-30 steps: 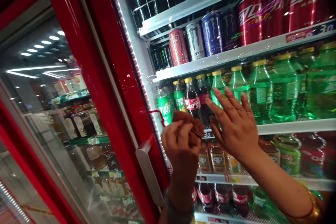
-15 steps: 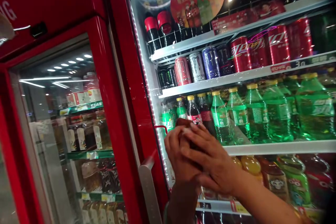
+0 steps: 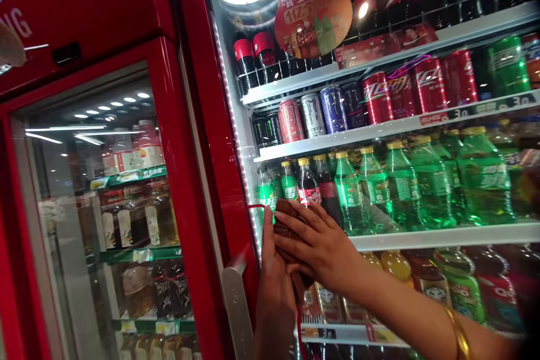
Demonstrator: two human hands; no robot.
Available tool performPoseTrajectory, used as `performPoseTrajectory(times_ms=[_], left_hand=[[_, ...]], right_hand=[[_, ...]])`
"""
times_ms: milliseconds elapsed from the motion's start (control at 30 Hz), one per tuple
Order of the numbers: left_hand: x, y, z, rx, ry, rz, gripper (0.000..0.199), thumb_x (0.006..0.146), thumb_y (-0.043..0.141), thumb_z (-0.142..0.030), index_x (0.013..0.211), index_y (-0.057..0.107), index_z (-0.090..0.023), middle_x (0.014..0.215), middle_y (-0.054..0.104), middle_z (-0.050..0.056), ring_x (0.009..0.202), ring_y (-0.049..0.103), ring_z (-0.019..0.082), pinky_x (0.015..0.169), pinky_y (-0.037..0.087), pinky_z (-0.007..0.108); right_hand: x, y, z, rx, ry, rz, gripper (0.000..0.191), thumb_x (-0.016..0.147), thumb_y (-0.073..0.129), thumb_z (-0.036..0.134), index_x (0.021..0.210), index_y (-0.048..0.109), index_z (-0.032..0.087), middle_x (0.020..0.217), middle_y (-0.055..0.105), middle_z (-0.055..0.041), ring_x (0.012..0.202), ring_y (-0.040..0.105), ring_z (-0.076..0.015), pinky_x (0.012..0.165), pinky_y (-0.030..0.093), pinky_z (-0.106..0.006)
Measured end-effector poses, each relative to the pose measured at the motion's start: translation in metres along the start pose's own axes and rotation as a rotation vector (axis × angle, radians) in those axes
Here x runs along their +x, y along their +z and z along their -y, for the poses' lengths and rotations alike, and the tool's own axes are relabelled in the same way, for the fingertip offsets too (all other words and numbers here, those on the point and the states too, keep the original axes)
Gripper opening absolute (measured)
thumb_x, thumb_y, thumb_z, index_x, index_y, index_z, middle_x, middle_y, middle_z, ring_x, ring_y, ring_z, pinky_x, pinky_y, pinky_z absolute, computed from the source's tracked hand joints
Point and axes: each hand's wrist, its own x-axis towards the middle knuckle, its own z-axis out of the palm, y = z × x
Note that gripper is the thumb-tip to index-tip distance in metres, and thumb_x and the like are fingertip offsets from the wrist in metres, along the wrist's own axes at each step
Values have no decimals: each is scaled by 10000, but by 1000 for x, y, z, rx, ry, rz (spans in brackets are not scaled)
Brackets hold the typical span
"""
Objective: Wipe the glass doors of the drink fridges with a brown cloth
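In front of the lit drinks fridge, both my hands are together on a brown leather-like case [image 3: 287,215]; its exact kind is hidden by my fingers. A thin red cord [image 3: 255,206] sticks out beside it, and more red cord hangs below. My left hand [image 3: 274,270] grips the case from the left and below, one finger pointing up along its edge. Across its front lies my right hand [image 3: 324,244], fingers over the case. A gold bangle [image 3: 458,334] circles the right forearm. Behind the hands stand cola bottles [image 3: 307,183] and green soda bottles [image 3: 348,188].
Shelves hold cans [image 3: 333,109] and large green bottles [image 3: 485,174]. A grey door handle [image 3: 236,304] stands left of my hands, on the red frame. Another glass-door fridge [image 3: 166,124] with bottles is further left.
My hands have shifted around the case, and more of its brown surface shows. My left fingers have straightened upward. The view has moved slightly, bringing the bangle into sight.
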Motion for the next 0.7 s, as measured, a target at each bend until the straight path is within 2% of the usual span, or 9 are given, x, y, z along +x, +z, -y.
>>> performPoseTrajectory(times_ms=[100,167,233,300,400,500,567,633,700], left_hand=[[30,-3,-8,322,204,-7,657,1042,298,-618,1642,238,-358,1748,162,-51,1627,109,192,1334,187,368],[50,-1,-8,619,363,-11,668,1040,296,-633,1646,213,-362,1751,136,-63,1633,-1,177,1349,3,392],[61,2,-2,803,473,-15,676,1044,264,-629,1654,173,-352,1747,173,-39,1633,3,172,1337,-89,417],[60,3,10,853,519,-39,669,1052,223,-609,1660,151,-337,1741,204,-10,1633,52,175,1337,-94,425],[45,1,27,832,513,-66,689,1042,207,-624,1663,148,-331,1742,206,4,1635,40,186,1343,-76,417],[38,2,29,790,513,-71,732,1015,212,-673,1662,157,-336,1747,183,-4,1635,-11,191,1346,-55,405],[45,6,20,751,525,-76,743,1008,184,-683,1662,156,-333,1755,135,-11,1633,-33,189,1348,-33,398],[61,13,8,746,563,-69,761,999,155,-695,1665,130,-329,1760,81,-15,1631,-57,192,1346,-37,405],[81,20,-4,793,621,-69,784,984,141,-717,1666,95,-331,1760,33,-20,1629,-83,204,1340,-66,431]], right_hand=[[29,-7,-25,-69,-42,-78,376,1004,558,323,1376,613,337,1543,547,30,1504,389,-243,1281,263,-516],[45,-11,-35,-84,58,-141,330,1001,566,318,1319,651,333,1509,581,23,1481,419,-239,1261,303,-510],[49,-12,-32,-66,184,-179,292,1002,566,338,1273,675,335,1491,597,29,1476,422,-230,1263,303,-505],[38,-10,-18,-35,238,-171,309,1005,545,329,1289,666,322,1492,596,37,1491,398,-229,1286,269,-510],[9,-8,1,-24,117,-36,473,972,525,339,1435,569,259,1612,463,2,1559,269,-316,1303,184,-608],[-2,-12,-8,-78,-5,82,635,921,559,380,1525,468,207,1696,303,-60,1583,161,-401,1278,126,-699],[12,-19,-32,-121,-84,74,593,931,569,347,1507,486,236,1679,344,-52,1581,191,-360,1282,162,-664],[42,-26,-61,-148,-130,21,486,958,566,319,1443,546,294,1642,416,-21,1565,257,-300,1280,224,-611],[73,-29,-82,-173,-26,-48,387,977,562,328,1361,607,325,1628,435,-20,1547,296,-290,1265,257,-602]])
